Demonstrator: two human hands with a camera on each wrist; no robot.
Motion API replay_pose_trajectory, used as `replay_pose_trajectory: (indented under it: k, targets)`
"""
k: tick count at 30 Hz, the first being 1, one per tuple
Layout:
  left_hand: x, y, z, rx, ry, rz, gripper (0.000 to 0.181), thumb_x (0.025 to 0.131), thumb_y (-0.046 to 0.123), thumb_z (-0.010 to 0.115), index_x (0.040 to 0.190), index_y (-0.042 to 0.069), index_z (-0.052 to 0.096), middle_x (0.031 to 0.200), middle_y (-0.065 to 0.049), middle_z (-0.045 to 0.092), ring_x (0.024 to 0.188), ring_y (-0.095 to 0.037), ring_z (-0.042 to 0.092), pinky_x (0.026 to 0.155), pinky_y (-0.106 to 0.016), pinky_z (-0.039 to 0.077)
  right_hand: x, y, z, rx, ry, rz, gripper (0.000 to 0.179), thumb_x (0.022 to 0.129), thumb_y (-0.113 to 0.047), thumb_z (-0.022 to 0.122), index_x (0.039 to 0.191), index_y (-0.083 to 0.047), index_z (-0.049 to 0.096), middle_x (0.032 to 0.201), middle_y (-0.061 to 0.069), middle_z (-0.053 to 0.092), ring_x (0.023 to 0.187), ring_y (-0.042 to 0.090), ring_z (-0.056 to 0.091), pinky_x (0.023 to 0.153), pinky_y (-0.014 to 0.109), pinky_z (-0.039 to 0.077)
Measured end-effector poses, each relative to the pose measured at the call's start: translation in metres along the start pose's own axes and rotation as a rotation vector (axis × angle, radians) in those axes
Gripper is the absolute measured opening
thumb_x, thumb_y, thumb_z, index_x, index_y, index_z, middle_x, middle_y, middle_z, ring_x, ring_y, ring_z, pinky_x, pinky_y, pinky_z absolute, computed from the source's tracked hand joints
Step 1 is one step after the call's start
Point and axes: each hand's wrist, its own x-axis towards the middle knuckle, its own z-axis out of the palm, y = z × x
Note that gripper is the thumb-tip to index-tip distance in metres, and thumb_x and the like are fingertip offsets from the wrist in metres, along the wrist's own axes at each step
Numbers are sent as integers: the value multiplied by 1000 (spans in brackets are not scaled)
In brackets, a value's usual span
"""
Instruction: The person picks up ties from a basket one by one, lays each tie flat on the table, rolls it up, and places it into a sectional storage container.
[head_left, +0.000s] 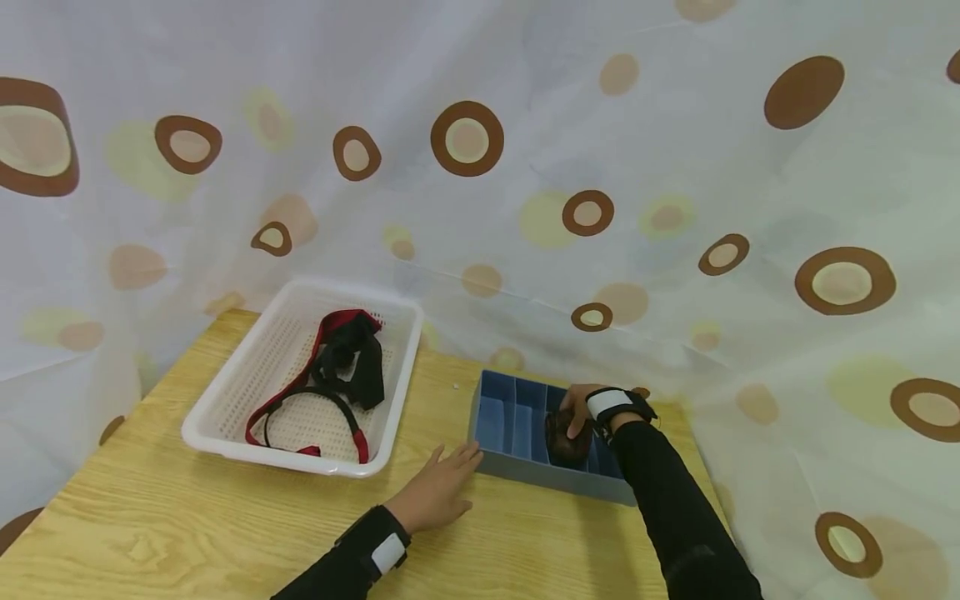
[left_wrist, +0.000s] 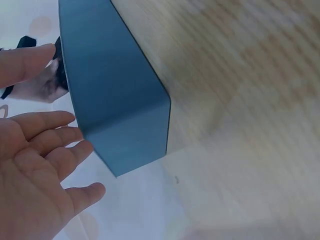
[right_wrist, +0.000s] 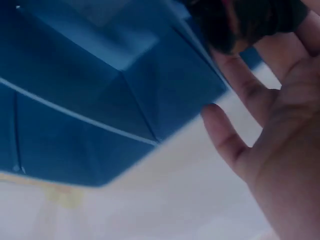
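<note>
A blue divided box (head_left: 555, 477) stands on the wooden table, right of centre. Over its middle compartments my right hand (head_left: 577, 406) grips a dark brown, soft-looking bundle (head_left: 564, 448) from above. The right wrist view catches only part of this dark bundle (right_wrist: 260, 22), against the fingers, with the box dividers beside it; its exact kind is unclear. At the box's front left corner is my left hand (head_left: 437, 492), fingers extended. Seen from the left wrist, those fingertips (left_wrist: 80, 134) lie at the edge of the box wall (left_wrist: 120, 100), and the hand holds nothing.
A white perforated basket (head_left: 273, 458) sits to the left on the table (head_left: 142, 517). Inside lie a thin black band with a red end (head_left: 360, 446) and a black cloth piece (head_left: 367, 379) with red strapping. A dotted curtain (head_left: 495, 242) hangs behind and at both sides.
</note>
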Motion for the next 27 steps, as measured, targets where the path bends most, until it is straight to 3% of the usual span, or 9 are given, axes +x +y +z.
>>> replay_pose_trajectory:
  k: [2,7,9,12,15,16,22,24,27]
  targets:
    - [0,0,0,5,3,4,65,86,19,67,142,2,39,151,-13,33,141,-27,30,113,-54,20,11,8,13,-8,1,-4,47,77,-15,77,119,0,63,124,16,61,112,34,57,89,43,50]
    - [1,-1,3,13,1,9,62,86,18,66,141,3,41,151,-12,33,141,-26,30,113,-54,21,61,41,44,-21,-43,1,39,67,-22,85,102,-10,72,101,7,69,92,27,63,80,43,52]
    - [1,-2,4,17,-1,8,62,86,19,66,141,3,41,151,-12,33,141,-25,30,112,-55,21,92,66,56,-37,-74,-70,35,65,-31,86,94,-16,73,90,0,70,80,19,64,71,37,53]
    - [0,-3,4,33,1,11,63,85,19,67,141,4,42,151,-11,33,141,-25,31,112,-55,22,111,77,60,-106,-93,-120,35,64,-38,85,91,-19,74,85,-5,70,74,14,63,67,33,52]
    - [1,-5,2,35,5,14,63,85,18,68,141,5,41,151,-11,34,140,-27,32,112,-55,22,99,61,53,-95,-88,-93,33,67,-32,84,93,-15,74,87,-1,70,78,17,63,70,36,52]
    - [1,-5,2,42,10,15,64,84,17,68,141,5,41,151,-11,34,139,-27,33,111,-55,23,81,44,46,-96,-75,-31,35,67,-24,85,97,-12,73,92,3,70,83,21,63,75,41,53]
    - [11,-8,1,117,78,28,66,83,18,70,141,8,41,144,-10,44,133,-29,41,108,-56,28,20,0,26,-118,-2,-70,30,80,-17,75,105,-3,68,102,11,68,94,27,62,83,42,51]
    - [18,-10,2,137,77,36,67,83,19,70,142,11,40,143,-10,44,133,-30,40,108,-55,29,15,-5,25,-130,0,-56,30,81,-15,73,107,-3,67,105,12,67,97,29,62,85,42,50]
    - [30,-13,4,121,30,44,67,84,16,68,143,14,38,145,-11,41,134,-34,38,109,-50,32,38,8,31,-117,-30,-16,32,80,-15,74,110,-5,67,109,11,67,101,31,61,86,46,50]
